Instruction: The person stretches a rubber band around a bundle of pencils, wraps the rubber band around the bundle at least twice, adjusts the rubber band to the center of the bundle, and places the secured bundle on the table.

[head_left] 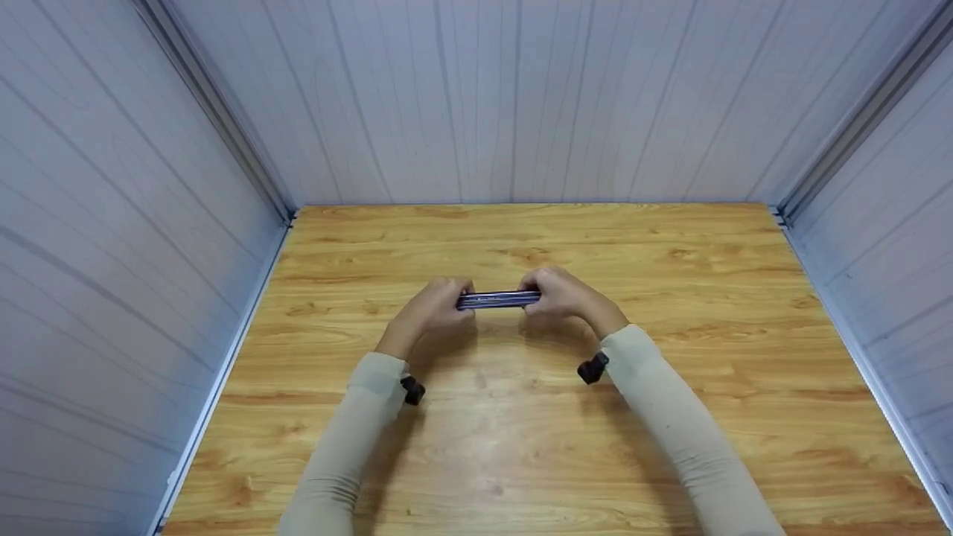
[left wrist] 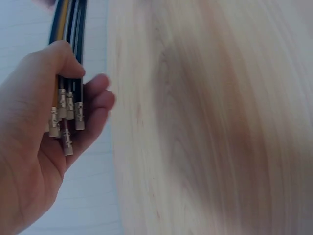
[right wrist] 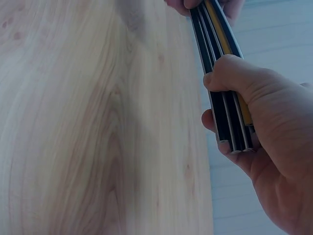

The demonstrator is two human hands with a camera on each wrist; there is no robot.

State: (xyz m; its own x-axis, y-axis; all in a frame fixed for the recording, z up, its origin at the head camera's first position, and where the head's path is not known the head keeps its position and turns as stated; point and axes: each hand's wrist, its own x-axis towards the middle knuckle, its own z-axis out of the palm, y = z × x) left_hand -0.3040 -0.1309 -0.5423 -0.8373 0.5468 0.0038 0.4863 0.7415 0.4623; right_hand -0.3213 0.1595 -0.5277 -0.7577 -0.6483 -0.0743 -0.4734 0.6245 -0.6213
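A bundle of several pencils (head_left: 497, 299) is stretched level between the two hands, above the middle of the table. The left hand (head_left: 439, 301) grips one end, its thumb bent over the dark and yellow pencils (left wrist: 73, 29). Metal ferrules (left wrist: 69, 105) and pale eraser tips stick out unevenly by the left palm. At the other end the right hand (head_left: 560, 292) pinches the bundle, thumb across the top and fingers beneath. Blunt ends of the pencils (right wrist: 227, 117) show below the right thumb. Part of the bundle is hidden by the fingers and palms.
The wood-patterned table (head_left: 491, 447) lies under both arms. A pale panel (head_left: 476, 104) rises behind it, with further panels at left and right. Each sleeve cuff carries a small black device (head_left: 593, 368) on its inner side.
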